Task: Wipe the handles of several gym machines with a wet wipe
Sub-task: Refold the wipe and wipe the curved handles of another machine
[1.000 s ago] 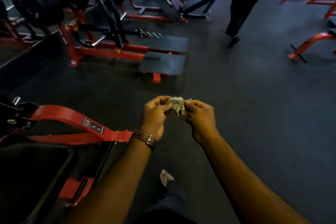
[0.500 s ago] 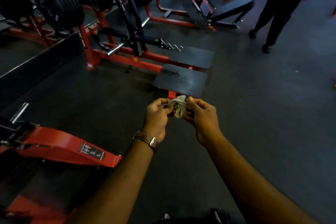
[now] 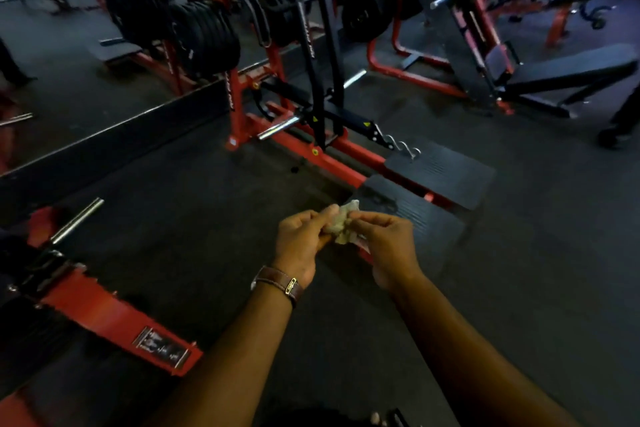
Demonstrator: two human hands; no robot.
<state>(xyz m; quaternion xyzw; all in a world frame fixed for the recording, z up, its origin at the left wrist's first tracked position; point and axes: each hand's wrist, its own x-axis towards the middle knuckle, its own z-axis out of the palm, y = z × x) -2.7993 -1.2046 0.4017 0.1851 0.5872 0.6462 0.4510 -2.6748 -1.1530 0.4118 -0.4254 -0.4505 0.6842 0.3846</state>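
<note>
A crumpled, greyish wet wipe point(image 3: 341, 226) is held between both hands at the middle of the view. My left hand point(image 3: 300, 242), with a brown watch strap on its wrist, pinches the wipe's left side. My right hand point(image 3: 386, 246) pinches its right side with thumb and fingers. Straight ahead stands a red and black plate-loaded machine point(image 3: 311, 121) with chrome pegs and two black foot platforms point(image 3: 440, 177). A red lever arm with a chrome peg point(image 3: 78, 220) lies low at the left.
Stacks of black weight plates point(image 3: 204, 38) hang on racks at the back. A red-framed incline bench point(image 3: 568, 74) stands at the right rear. Another person's foot point(image 3: 613, 137) shows at the right edge. Dark rubber floor spreads around me.
The view has swung left and up, bringing the plate-loaded machine closer and pushing the other person to the right edge. Both hands keep working the wipe between them.
</note>
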